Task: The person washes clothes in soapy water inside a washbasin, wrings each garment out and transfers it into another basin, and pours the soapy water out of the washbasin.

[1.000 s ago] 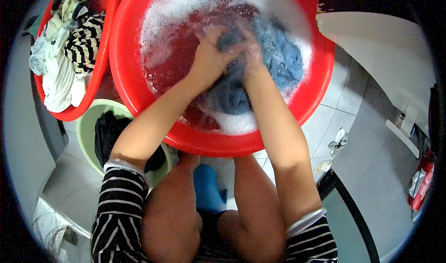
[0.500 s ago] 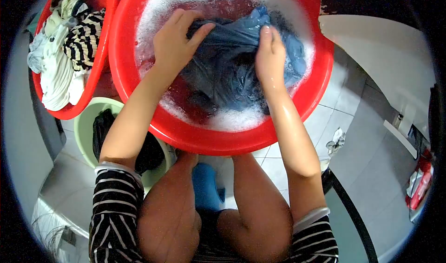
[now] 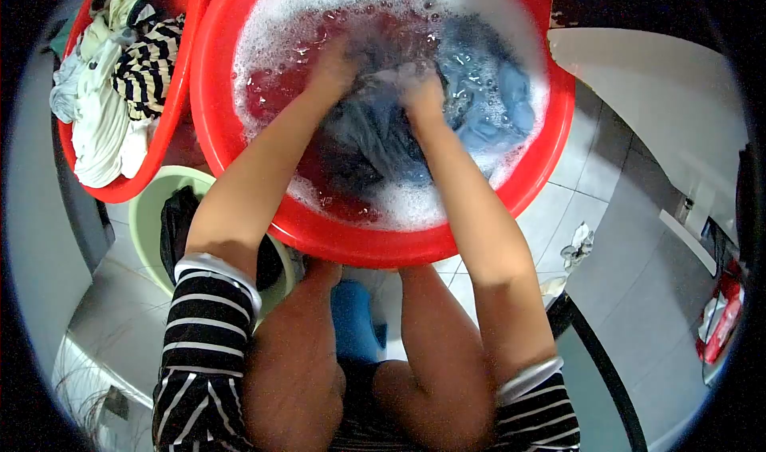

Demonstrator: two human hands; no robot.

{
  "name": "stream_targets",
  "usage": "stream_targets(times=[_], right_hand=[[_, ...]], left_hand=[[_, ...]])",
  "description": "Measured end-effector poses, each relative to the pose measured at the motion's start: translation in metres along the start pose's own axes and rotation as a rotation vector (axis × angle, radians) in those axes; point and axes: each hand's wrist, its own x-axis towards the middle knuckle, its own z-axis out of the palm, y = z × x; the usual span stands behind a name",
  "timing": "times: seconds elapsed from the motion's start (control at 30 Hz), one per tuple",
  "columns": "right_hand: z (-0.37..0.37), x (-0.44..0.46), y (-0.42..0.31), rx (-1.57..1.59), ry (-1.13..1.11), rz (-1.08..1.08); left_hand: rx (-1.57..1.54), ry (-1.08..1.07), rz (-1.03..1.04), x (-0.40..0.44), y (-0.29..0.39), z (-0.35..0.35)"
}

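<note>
Head cam: big red basin (image 3: 375,251) of suds (image 3: 295,21) up at 12 o'clock, with the blue laundry (image 3: 383,137) lying wet from its middle out to 3. Left hand (image 3: 335,71) is in around the basin's 10, right hand (image 3: 424,94) around 2, both right at the laundry. Too blurry to tell if either's gripping. Green tub (image 3: 145,221) at the view's 9.
</note>
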Motion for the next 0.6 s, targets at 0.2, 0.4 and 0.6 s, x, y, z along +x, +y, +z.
stream_targets(times=[0.2, 0.4, 0.6], right_hand=[[-0.048, -0.041, -0.094, 1.445, -0.04, 0.173], [-0.03, -0.06, -0.142, 1.256, 0.266, 0.488], [-0.046, -0.073, -0.114, 1.705, -0.055, 0.433]], left_hand=[[0.031, -0.146, 0.324, -0.036, 0.162, -0.021], [0.154, -0.007, -0.118, -0.003, 0.139, -0.037], [0.162, -0.083, 0.277, -0.044, 0.192, -0.036]])
